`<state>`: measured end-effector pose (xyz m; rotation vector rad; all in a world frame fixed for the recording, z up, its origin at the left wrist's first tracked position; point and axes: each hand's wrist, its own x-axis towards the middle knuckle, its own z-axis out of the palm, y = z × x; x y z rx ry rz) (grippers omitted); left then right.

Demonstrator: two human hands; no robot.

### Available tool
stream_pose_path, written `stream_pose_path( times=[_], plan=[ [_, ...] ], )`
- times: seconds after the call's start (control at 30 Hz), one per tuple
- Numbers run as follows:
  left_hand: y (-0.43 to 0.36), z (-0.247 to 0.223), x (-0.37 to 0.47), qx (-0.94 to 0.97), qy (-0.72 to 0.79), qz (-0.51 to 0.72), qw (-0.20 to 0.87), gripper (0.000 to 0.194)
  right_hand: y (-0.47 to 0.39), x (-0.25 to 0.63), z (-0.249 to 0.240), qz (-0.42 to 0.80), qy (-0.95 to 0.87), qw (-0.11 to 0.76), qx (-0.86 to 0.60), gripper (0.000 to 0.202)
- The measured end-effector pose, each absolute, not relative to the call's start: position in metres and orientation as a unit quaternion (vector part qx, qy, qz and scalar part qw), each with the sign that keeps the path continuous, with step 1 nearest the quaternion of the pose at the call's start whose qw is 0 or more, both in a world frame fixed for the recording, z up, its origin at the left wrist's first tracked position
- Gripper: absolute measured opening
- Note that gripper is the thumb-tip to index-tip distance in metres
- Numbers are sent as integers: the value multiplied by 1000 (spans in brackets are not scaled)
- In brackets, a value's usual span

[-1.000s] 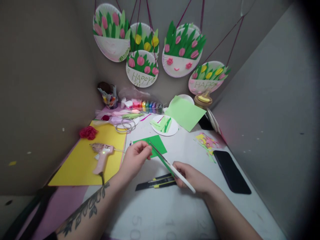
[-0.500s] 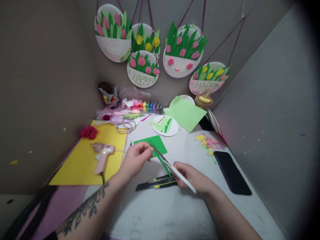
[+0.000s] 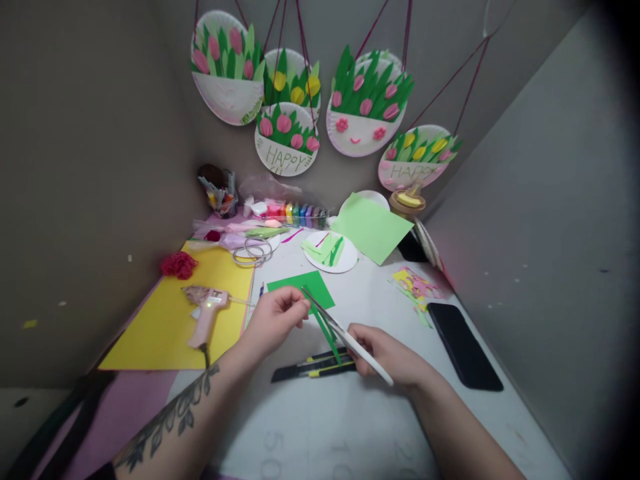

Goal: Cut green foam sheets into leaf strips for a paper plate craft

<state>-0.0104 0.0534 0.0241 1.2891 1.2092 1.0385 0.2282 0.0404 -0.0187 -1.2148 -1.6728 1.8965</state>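
Note:
My right hand is closed round the white handles of a pair of scissors, whose blades point up and left toward my left fingertips. Between the blades and the table hangs a narrow green paper strip. My left hand pinches the strip's upper end, thumb against fingers; the fingers partly hide that end. Behind both hands lies a green paper sheet. Below the strip, black and yellow utility knives lie on the table.
To the left, a pink glue gun rests on yellow paper. A black phone and paper scraps lie at right. Farther back are a white plate with green cuttings and a light green sheet. Decorated plates hang on the wall.
My left hand has shifted slightly right and down. The green strip's lower end has swung left and now shows as split pieces near the blades.

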Motion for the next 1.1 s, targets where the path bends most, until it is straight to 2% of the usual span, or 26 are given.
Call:
stream_pose_path(
  times=[0.5, 0.63, 0.77, 0.9, 1.1],
  plan=[
    [53, 22, -7, 569, 485, 397, 533, 22, 43, 231, -17, 669, -588, 165, -424, 22],
    [54, 20, -7, 562, 484, 398, 541, 21, 44, 231, -20, 661, -570, 200, -445, 19],
    [58, 14, -9, 529, 490, 418, 552, 20, 50, 237, -25, 529, -601, 245, -546, 19],
    [66, 4, -12, 459, 486, 475, 572, 21, 58, 249, -30, 369, -684, 222, -588, 22],
    [76, -7, -14, 360, 479, 536, 594, 24, 68, 262, -37, 258, -746, 182, -586, 38]
  ],
)
